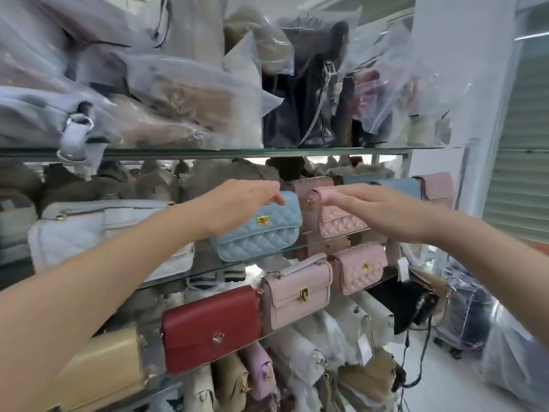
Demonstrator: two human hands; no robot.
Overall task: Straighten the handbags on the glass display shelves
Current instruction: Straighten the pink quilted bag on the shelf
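Note:
A light blue quilted handbag with a gold clasp stands tilted on the middle glass shelf. My left hand grips its top left edge. Right beside it stands a pink quilted handbag. My right hand lies over the pink bag's top, fingers stretched out to the left and touching its upper edge. Behind these stand more pink and blue bags. One shelf lower sit a red flap bag, a pale pink flap bag and a small pink quilted bag.
The top glass shelf holds bags wrapped in clear plastic and a black bag. A large white quilted bag sits left of the blue one. A beige bag lies low left. A white pillar stands to the right.

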